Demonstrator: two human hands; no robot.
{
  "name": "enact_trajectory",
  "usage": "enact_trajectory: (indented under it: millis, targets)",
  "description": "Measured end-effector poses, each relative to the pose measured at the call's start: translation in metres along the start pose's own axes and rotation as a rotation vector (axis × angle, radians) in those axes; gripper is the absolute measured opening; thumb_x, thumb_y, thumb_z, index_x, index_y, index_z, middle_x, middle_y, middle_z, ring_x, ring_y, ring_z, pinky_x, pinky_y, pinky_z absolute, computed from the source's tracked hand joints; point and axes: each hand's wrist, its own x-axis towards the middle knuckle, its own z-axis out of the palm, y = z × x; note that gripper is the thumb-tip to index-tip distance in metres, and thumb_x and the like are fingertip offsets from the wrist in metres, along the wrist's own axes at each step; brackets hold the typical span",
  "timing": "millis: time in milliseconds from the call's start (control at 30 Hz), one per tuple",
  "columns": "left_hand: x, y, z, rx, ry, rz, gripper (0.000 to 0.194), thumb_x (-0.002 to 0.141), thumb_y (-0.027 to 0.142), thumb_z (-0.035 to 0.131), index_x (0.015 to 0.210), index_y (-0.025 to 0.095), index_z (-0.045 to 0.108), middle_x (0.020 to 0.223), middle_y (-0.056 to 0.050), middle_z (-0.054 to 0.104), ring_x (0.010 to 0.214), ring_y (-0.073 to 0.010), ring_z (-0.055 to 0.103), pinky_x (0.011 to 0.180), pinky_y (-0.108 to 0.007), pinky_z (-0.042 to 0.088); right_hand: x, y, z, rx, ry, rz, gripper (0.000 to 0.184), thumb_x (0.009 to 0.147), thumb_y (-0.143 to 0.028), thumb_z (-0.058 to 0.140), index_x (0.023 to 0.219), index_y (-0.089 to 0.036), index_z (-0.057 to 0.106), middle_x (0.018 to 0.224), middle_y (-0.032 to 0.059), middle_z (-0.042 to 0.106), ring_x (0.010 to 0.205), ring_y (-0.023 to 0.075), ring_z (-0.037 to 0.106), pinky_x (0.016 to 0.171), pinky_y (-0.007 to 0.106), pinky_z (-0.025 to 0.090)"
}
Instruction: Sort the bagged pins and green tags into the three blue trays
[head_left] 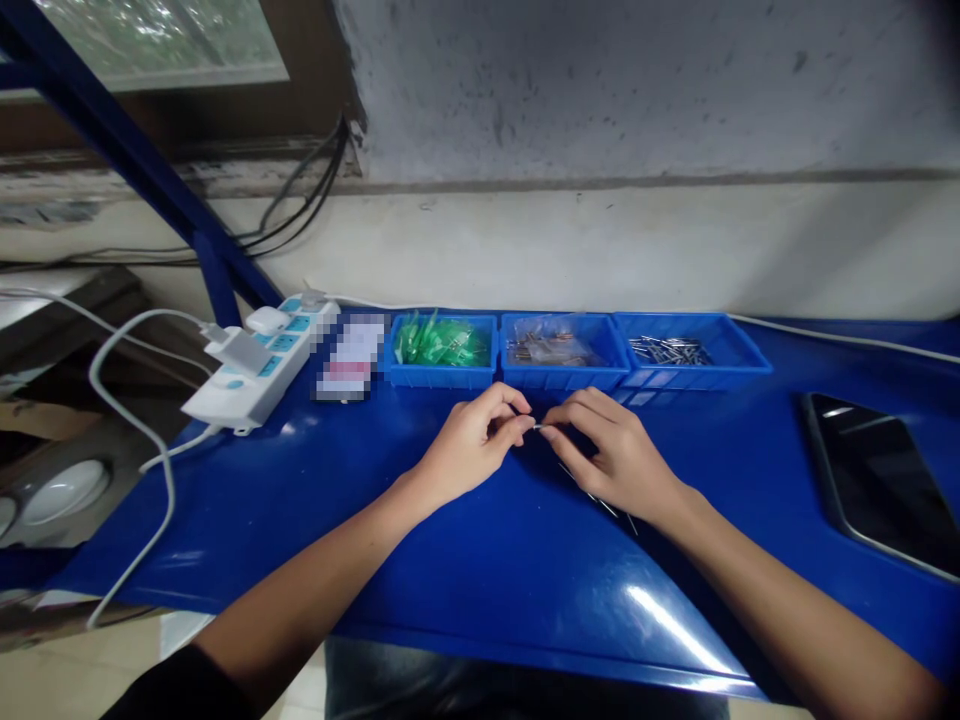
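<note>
At the centre of the blue table (420,580), the left hand (480,430) and right hand (607,440) pinch a small, pale, thin piece (538,427) between their fingertips. Thin metal rods (600,503) lie at five o'clock from it, partly under the right hand. Three blue bins stand side by side: at eleven o'clock the left bin (442,376) with green items, at twelve the middle bin (562,378) with a clear bag, at one the right bin (697,378) with metal pins. At ten o'clock sits a white power strip (259,375); at three, a dark phone (881,480). No writing is legible.
</note>
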Motion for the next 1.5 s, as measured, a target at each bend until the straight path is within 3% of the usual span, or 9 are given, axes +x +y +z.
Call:
enact_trajectory:
  millis: [200,467,633,733,833,933,1033,1167,1500]
  targets:
    - [-0.001,0.006,0.0,0.107,0.064,0.083,0.009,0.086,0.023,0.052,0.082,0.018,0.058,0.066,0.003,0.058,0.059,-0.0084,0.051,0.058,-0.021,0.04,0.0,0.003,-0.002,0.016,0.051,0.043,0.009,0.087,-0.023,0.05,0.089,-0.018,0.057,0.077,0.0045,0.059,0.072,0.0172,0.053,0.068,0.032,0.043]
    - [-0.003,0.003,0.001,0.134,-0.012,0.046,0.024,0.092,0.03,0.04,0.083,0.017,0.058,0.066,0.002,0.059,0.057,-0.0094,0.052,0.056,-0.022,0.041,0.003,0.002,-0.009,-0.001,-0.031,-0.03,0.009,0.088,-0.021,0.048,0.089,-0.019,0.056,0.079,0.0047,0.06,0.072,0.0168,0.053,0.068,0.032,0.044]
    - [-0.003,0.017,0.015,0.281,-0.087,0.172,0.026,0.09,0.036,0.047,0.105,0.018,0.057,0.1,-0.006,0.063,0.094,-0.0176,0.057,0.084,-0.032,0.045,-0.001,0.037,-0.046,-0.323,0.342,0.19,0.012,0.087,-0.028,0.05,0.086,-0.02,0.059,0.078,0.0068,0.06,0.075,0.02,0.055,0.072,0.034,0.043]
    - [-0.001,0.03,0.035,0.434,-0.247,0.353,0.05,0.086,0.047,0.05,0.129,0.022,0.043,0.136,-0.008,0.044,0.125,-0.0244,0.038,0.101,-0.043,0.034,-0.006,0.062,-0.066,-0.563,0.506,0.393,0.03,0.082,-0.038,0.056,0.098,-0.014,0.061,0.085,0.0139,0.061,0.086,0.0277,0.054,0.08,0.041,0.041]
    - [-0.001,0.033,0.055,0.538,-0.426,0.444,0.059,0.087,0.054,0.042,0.138,0.026,0.03,0.148,-0.005,0.028,0.136,-0.0254,0.02,0.107,-0.052,0.022,-0.007,0.067,-0.066,-0.558,0.531,0.431,0.03,0.083,-0.038,0.053,0.097,-0.012,0.063,0.084,0.0144,0.063,0.085,0.0275,0.056,0.078,0.04,0.042]
    - [-0.004,0.027,0.059,0.623,-0.421,0.36,0.053,0.092,0.05,0.033,0.138,0.025,0.031,0.146,-0.004,0.032,0.137,-0.0236,0.021,0.109,-0.055,0.016,-0.005,0.052,-0.049,-0.38,0.422,0.359,0.025,0.086,-0.035,0.051,0.097,-0.016,0.062,0.081,0.0089,0.064,0.077,0.0222,0.058,0.071,0.035,0.045]
    - [-0.008,0.018,0.046,0.695,-0.328,0.251,0.044,0.095,0.039,0.031,0.137,0.024,0.032,0.146,-0.003,0.034,0.137,-0.0238,0.023,0.108,-0.057,0.017,-0.003,0.032,-0.028,-0.166,0.14,0.216,0.019,0.087,-0.031,0.05,0.096,-0.019,0.061,0.083,0.0054,0.064,0.075,0.019,0.06,0.07,0.033,0.047]
    - [-0.006,0.009,0.023,0.703,-0.359,0.26,0.036,0.095,0.031,0.036,0.13,0.023,0.043,0.141,-0.004,0.042,0.135,-0.021,0.028,0.109,-0.048,0.023,-0.003,0.023,-0.015,-0.037,-0.217,0.105,0.017,0.087,-0.022,0.047,0.099,-0.02,0.058,0.091,0.0063,0.062,0.086,0.0196,0.059,0.075,0.034,0.05]
    - [0.001,0.005,0.005,0.627,-0.298,0.229,0.025,0.092,0.023,0.045,0.113,0.026,0.058,0.13,0.0,0.055,0.122,-0.0178,0.047,0.101,-0.04,0.036,-0.008,0.04,-0.016,-0.073,-0.324,0.088,0.031,0.084,-0.019,0.05,0.115,-0.021,0.055,0.101,0.0097,0.058,0.094,0.0234,0.057,0.083,0.043,0.05]
